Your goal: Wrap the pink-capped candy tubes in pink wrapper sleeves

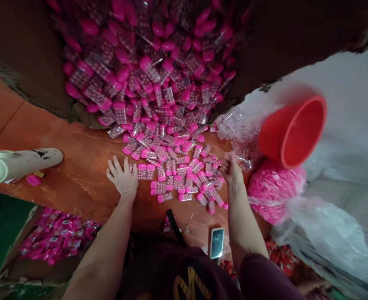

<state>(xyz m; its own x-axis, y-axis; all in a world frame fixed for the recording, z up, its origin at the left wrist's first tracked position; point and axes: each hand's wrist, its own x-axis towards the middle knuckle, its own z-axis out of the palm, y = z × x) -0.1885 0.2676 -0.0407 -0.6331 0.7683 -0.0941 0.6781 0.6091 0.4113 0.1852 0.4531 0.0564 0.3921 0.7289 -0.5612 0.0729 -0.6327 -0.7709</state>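
Observation:
Many small clear plastic boxes with pink caps and rows of pinkish balls inside, a heap of pink-capped candy boxes (pixel 171 143), spill across the orange table. My left hand (pixel 123 177) lies at the left edge of the spill, fingers spread on the tabletop, its thumb beside a short row of boxes (pixel 145 171). At the right edge, my right hand (pixel 233 170) has its fingers curled together against the outermost boxes. Whatever may be between those fingertips is hidden.
A large torn-edged cardboard carton (pixel 284 37) holds the rest of the heap. To the right are a red bucket (pixel 292 129), a bag of pink pieces (pixel 274 189) and clear plastic. A phone (pixel 216 243) lies near me; a white tube (pixel 43 160) and box of pink packets (pixel 60 237) are left.

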